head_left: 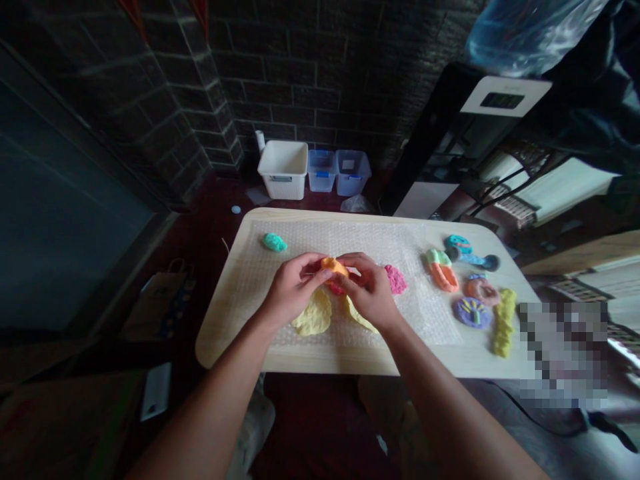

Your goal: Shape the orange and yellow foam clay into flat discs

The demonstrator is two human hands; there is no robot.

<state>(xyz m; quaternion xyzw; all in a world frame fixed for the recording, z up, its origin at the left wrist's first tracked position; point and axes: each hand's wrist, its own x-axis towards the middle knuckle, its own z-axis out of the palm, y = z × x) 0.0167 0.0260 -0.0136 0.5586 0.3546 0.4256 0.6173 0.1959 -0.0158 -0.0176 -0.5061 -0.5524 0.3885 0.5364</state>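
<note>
Both hands meet over the middle of a pale wooden table point(235, 337) covered with bubble wrap point(360, 237). My left hand point(290, 290) and my right hand point(367, 290) pinch an orange lump of clay point(334, 267) between their fingertips, with a bit of red clay point(336, 288) just under it. Flat yellow clay point(314, 317) lies below the hands. A pink lump point(396, 279) sits right of my right hand, a teal lump point(274, 243) to the far left.
Finished clay shapes lie at the table's right: an orange-and-green piece point(441, 269), a blue figure point(467, 252), a ring point(483, 291), a purple disc point(473, 312), a yellow-green strip point(504, 321). A white bin point(283, 169) and clear boxes point(340, 172) stand by the brick wall.
</note>
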